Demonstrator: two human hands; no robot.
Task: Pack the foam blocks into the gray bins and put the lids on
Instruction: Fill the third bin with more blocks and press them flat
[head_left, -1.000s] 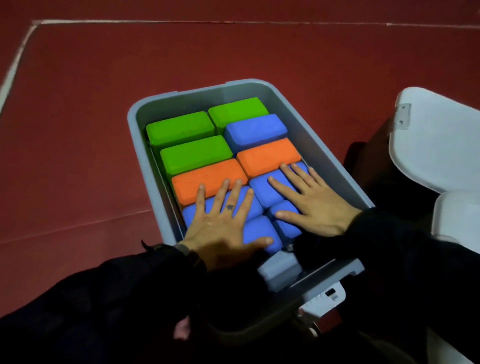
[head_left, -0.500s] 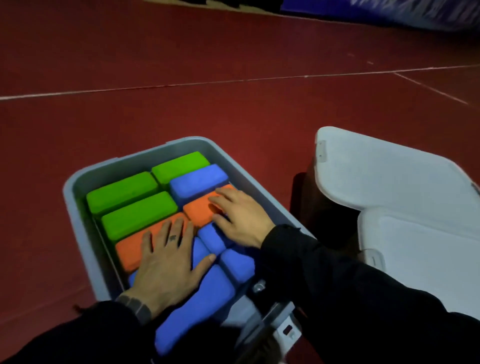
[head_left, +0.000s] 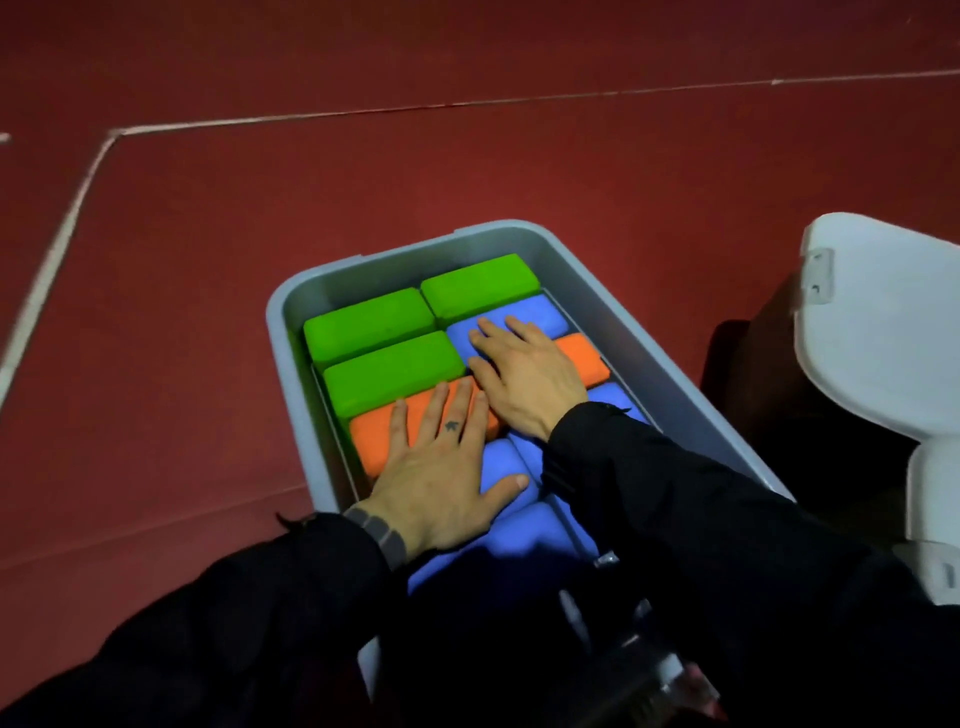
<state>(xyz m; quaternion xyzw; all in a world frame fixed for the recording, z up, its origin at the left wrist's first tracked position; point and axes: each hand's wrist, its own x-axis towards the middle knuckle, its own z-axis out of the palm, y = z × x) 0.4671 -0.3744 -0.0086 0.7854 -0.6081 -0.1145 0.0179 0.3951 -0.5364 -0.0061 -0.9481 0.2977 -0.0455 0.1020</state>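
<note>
A gray bin (head_left: 291, 332) stands open on the red floor, filled with foam blocks lying flat. Three green blocks (head_left: 369, 322) fill its far end. My left hand (head_left: 436, 467) presses flat on an orange block (head_left: 374, 441) and the blue blocks (head_left: 524, 540) nearer me, fingers straight. My right hand (head_left: 524, 369) lies flat across a blue block (head_left: 545, 314) and a second orange block (head_left: 584, 358), fingers spread. My dark sleeves hide the bin's near end.
Two light gray lids lie to the right of the bin, one further off (head_left: 883, 317) and one nearer (head_left: 935, 499). White lines (head_left: 52, 260) cross the red floor to the left and behind the bin.
Both hands slid further into the bin, away from me, from the blue blocks onto the orange ones; the right now reaches the far blue block. The camera view shifted.
</note>
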